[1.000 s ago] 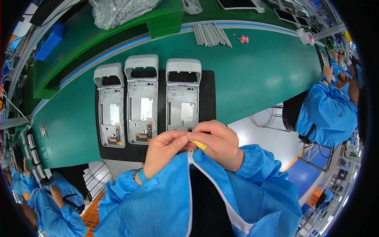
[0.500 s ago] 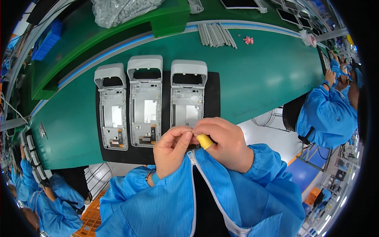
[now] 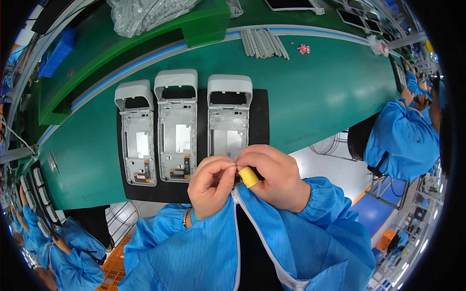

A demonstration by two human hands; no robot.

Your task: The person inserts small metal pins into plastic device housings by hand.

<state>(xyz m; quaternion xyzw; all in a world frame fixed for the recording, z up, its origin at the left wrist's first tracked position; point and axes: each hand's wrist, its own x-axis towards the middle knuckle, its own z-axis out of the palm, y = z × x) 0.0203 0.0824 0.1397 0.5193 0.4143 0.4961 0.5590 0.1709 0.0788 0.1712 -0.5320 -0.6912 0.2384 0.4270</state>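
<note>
My left hand (image 3: 211, 186) and my right hand (image 3: 275, 175) meet at the fingertips in front of my jacket. Both are closed in a pinch. Whatever lies between the fingertips is too small or too hidden to name. A yellow band (image 3: 249, 177) like a finger cot or tape wraps a digit of my right hand, seemingly the thumb. Just beyond my hands lies a grey device housing (image 3: 228, 121), its lower end covered by them. Two similar housings, one in the middle (image 3: 177, 116) and one at the left (image 3: 137, 126), show small boards and orange flex strips at their near ends.
The housings rest on a black mat (image 3: 259, 116) on a green table (image 3: 320, 92). Farther back are grey strips (image 3: 263, 43), small pink pieces (image 3: 303, 49), a green rack (image 3: 145, 46) and a bagged heap of grey parts (image 3: 145, 17). Blue-clad people sit right (image 3: 400, 136) and left (image 3: 73, 257).
My hands stay together, with only slight finger shifts. The yellow band has tilted and moved a little left. The whole view has shifted slightly.
</note>
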